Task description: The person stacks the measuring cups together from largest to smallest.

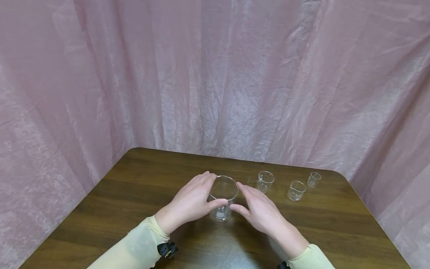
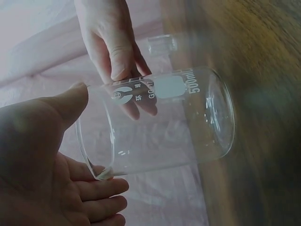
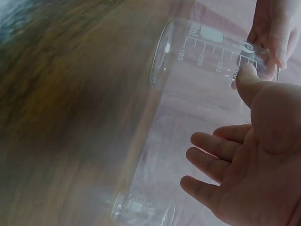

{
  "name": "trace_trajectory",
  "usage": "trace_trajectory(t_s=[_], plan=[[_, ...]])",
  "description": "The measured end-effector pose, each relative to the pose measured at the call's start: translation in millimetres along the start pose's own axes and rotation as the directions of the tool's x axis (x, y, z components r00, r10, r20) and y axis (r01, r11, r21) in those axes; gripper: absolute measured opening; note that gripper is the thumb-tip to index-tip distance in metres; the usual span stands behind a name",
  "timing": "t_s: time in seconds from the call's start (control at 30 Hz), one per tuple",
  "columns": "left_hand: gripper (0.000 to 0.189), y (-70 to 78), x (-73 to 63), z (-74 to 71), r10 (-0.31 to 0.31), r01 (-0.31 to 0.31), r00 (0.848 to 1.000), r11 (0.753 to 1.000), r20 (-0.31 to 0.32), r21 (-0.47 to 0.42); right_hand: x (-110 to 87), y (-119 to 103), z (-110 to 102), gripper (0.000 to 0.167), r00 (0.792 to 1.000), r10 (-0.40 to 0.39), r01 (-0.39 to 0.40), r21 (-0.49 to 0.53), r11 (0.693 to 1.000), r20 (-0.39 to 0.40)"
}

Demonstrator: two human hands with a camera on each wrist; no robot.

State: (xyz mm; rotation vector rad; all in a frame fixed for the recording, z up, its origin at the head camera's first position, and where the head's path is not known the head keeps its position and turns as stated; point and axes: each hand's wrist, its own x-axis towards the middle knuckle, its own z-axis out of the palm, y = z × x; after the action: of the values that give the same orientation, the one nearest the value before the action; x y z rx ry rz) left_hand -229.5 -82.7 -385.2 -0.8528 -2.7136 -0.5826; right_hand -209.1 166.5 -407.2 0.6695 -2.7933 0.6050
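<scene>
A large clear glass beaker (image 1: pixel 223 215) with white markings stands upright on the table between both hands; its print reads 500 ml in the left wrist view. My left hand (image 1: pixel 191 200) spans the rim's left side, thumb across the front and fairly straight fingers along the far left. In the left wrist view, the thumb and index finger of that hand lie right at the rim, near the spout. At the beaker's right is my right hand (image 1: pixel 260 209), its thumb and index fingertips close to the glass. Its other fingers (image 3: pixel 207 162) extend loosely, apart from the beaker.
Three smaller glass beakers stand to the right: one beaker (image 1: pixel 265 182) just beyond my right hand, a second (image 1: pixel 296 191) farther right, and the smallest (image 1: pixel 314 179) near the back right corner. Pink curtains (image 1: pixel 215 82) hang behind the brown wooden table (image 1: pixel 134 186).
</scene>
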Motion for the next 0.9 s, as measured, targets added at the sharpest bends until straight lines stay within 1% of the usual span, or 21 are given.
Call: trace_trajectory(t_s=[0.1, 0.37, 0.47, 0.67, 0.8, 0.9], plan=[[0.071, 3.2, 1.7, 1.2, 0.012, -0.012, 1.000, 1.000, -0.007, -0.009, -3.0, 3.0, -1.4, 0.074, 1.000, 0.004, -0.004, 0.009, 1.000, 0.007], [0.076, 8.3, 3.7, 5.0, 0.020, -0.020, 1.000, 1.000, -0.003, -0.007, -8.5, 9.5, -6.4, 0.074, 1.000, -0.018, 0.017, 0.031, 0.999, 0.024], [0.077, 10.3, 4.1, 6.0, 0.030, -0.030, 1.000, 1.000, -0.004, -0.006, -10.1, 11.2, -8.1, 0.076, 0.999, -0.006, 0.004, 0.033, 0.999, 0.051], [0.076, 13.5, 4.8, 7.2, 0.054, -0.054, 0.999, 0.999, 0.004, -0.005, -10.4, 12.4, -13.9, 0.081, 0.991, 0.040, -0.051, 0.083, 0.995, 0.131], [0.073, 14.5, 5.1, 7.8, 0.063, -0.062, 0.998, 0.998, 0.019, -0.023, -10.3, 14.6, -17.1, 0.082, 0.988, 0.043, -0.059, 0.107, 0.993, 0.148], [0.075, 14.3, 4.3, 6.8, 0.060, -0.059, 0.998, 0.998, 0.037, -0.033, -10.2, 14.7, -18.8, 0.083, 0.988, 0.041, -0.062, 0.138, 0.988, 0.150]])
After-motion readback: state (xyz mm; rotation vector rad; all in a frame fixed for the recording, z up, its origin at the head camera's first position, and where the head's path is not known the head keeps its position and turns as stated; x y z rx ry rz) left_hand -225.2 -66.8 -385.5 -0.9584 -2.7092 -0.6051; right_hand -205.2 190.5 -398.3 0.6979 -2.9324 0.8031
